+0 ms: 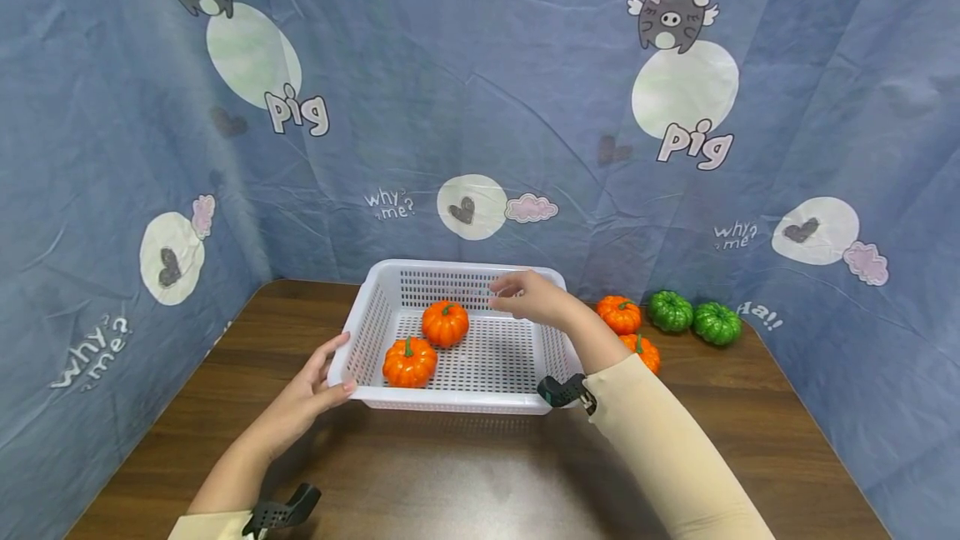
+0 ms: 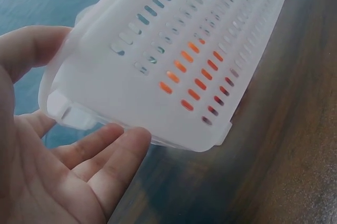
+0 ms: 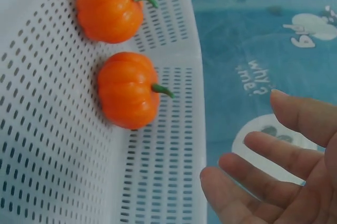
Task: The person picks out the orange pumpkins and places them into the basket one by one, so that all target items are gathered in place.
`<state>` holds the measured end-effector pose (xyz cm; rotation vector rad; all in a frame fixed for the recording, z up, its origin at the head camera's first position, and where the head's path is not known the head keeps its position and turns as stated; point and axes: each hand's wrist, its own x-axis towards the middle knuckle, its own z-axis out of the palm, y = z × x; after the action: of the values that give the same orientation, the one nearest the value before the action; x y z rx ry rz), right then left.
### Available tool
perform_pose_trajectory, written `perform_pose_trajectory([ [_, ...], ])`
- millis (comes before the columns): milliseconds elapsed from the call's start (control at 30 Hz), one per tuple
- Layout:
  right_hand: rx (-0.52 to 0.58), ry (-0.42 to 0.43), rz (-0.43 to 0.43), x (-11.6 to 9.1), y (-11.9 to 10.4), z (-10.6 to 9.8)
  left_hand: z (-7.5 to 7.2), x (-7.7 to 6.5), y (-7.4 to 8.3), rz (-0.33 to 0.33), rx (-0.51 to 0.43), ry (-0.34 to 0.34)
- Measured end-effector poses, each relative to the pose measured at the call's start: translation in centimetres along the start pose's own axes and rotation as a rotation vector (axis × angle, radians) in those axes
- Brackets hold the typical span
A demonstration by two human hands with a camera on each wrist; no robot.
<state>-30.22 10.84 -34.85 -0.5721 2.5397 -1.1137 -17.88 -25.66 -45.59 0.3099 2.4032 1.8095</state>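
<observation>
A white perforated plastic basket (image 1: 450,397) stands on the table, with two small orange toy pumpkins (image 1: 445,324) with green stems in its left half. My left hand (image 1: 302,394) grips the basket's left front corner. In the left wrist view, that thumb and fingers (image 2: 126,148) close about the rim from either side. My right hand (image 1: 534,300) hovers over the basket's right part, to the right of the pumpkins. The right wrist view shows its fingers (image 3: 284,155) loosely spread and holding nothing.
Right of the basket, two more orange pumpkins (image 1: 618,315) and two green pumpkins (image 1: 670,312) sit on the brown wooden table (image 1: 450,473). The right forearm partly hides the nearer orange one. A blue printed cloth (image 1: 480,107) hangs behind and at both sides.
</observation>
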Motion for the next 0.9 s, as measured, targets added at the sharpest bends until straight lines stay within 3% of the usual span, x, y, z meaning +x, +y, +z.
perform_pose_trajectory([
  [267, -0.032, 0.062, -0.1, -2.4, 0.3, -0.4, 0.1, 0.0, 0.0, 0.007, 0.003, 0.018],
  [567, -0.045, 0.172, -0.085, -5.0, 1.4, -0.8, 0.2, -0.2, 0.1, 0.002, -0.006, 0.031],
  [900, -0.025, 0.223, -0.129, -7.3, 3.1, -1.0, 0.3, -0.3, 0.6, 0.033, -0.026, 0.025],
])
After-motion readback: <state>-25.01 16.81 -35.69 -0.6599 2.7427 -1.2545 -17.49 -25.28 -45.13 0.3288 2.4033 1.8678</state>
